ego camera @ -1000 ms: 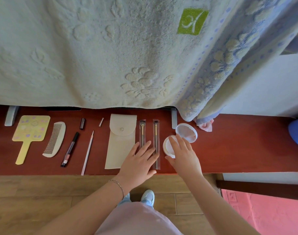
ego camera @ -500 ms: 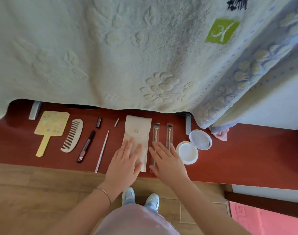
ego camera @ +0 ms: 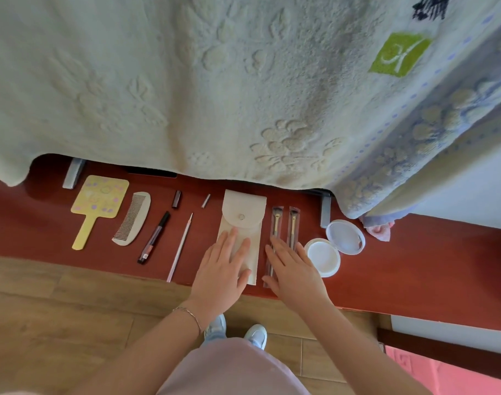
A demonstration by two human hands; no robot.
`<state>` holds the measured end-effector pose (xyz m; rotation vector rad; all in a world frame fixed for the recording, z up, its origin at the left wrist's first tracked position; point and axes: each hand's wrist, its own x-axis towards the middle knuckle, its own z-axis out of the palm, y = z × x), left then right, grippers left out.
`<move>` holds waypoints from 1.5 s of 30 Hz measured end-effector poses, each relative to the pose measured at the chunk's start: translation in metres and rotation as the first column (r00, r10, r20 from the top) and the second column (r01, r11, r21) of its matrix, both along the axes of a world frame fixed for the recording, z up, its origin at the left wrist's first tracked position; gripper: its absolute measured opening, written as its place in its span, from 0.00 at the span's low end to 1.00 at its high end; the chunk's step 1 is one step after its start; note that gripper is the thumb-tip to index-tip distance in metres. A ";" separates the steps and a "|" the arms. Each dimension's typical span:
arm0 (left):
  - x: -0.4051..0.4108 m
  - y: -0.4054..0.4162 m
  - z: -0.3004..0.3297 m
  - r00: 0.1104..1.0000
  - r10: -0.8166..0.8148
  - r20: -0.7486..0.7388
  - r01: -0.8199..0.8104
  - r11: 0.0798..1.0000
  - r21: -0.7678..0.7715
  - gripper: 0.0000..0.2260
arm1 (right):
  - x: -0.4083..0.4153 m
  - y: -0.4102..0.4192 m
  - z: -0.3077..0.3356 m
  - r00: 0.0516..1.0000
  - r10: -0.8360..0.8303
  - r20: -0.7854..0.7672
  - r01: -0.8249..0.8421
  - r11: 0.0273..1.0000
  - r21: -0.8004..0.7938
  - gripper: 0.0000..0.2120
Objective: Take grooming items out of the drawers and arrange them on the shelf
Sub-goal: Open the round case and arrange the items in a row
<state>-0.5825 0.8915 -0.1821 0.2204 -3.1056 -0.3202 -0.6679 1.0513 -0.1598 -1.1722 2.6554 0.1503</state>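
- The left hand (ego camera: 223, 269) lay flat, fingers spread and gripping nothing, its fingertips pressed on the lower half of the cream snap pouch (ego camera: 242, 220).
- The right hand (ego camera: 293, 269) was flat too, fingers splayed and empty, covering the near ends of the two wrapped brushes (ego camera: 285, 223) just right of the pouch.
- Just beside that hand sat the open round compact (ego camera: 333, 249), its lid tipped back.
- Further left along the red shelf (ego camera: 414, 266) lay a thin white stick (ego camera: 181, 248), a dark pen (ego camera: 155, 238), a white comb (ego camera: 132, 218) and a yellow hand mirror (ego camera: 96, 203), all apart.
- A pale towel (ego camera: 215, 81) hung over the back of the shelf.
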 end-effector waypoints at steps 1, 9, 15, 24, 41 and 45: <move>0.000 -0.001 0.000 1.000 -0.001 -0.012 0.001 1.000 -0.002 0.28 | 0.000 0.000 0.001 1.000 -0.015 0.000 0.015 1.000 -0.023 0.29; 0.017 -0.027 0.015 0.988 0.145 -0.055 -0.144 0.990 0.006 0.22 | -0.001 -0.009 0.013 0.996 -0.005 0.084 0.022 0.981 -0.194 0.26; 0.040 -0.058 0.018 0.957 0.290 -0.024 -0.291 0.956 -0.025 0.21 | -0.011 -0.048 0.029 0.984 0.155 0.088 -0.126 0.954 -0.271 0.24; 0.046 -0.067 0.008 0.955 0.298 0.017 -0.298 0.952 0.072 0.20 | -0.050 -0.134 0.031 0.950 0.312 -0.020 -0.311 0.934 -0.176 0.21; 0.036 -0.058 -0.001 0.960 0.277 -0.038 -0.261 0.939 0.225 0.22 | -0.078 -0.163 -0.015 0.882 0.432 -0.189 -0.467 0.854 -0.230 0.21; 0.036 -0.055 -0.002 0.961 0.277 -0.023 -0.264 0.936 0.235 0.22 | -0.080 -0.162 -0.021 0.877 0.449 -0.171 -0.480 0.826 -0.295 0.22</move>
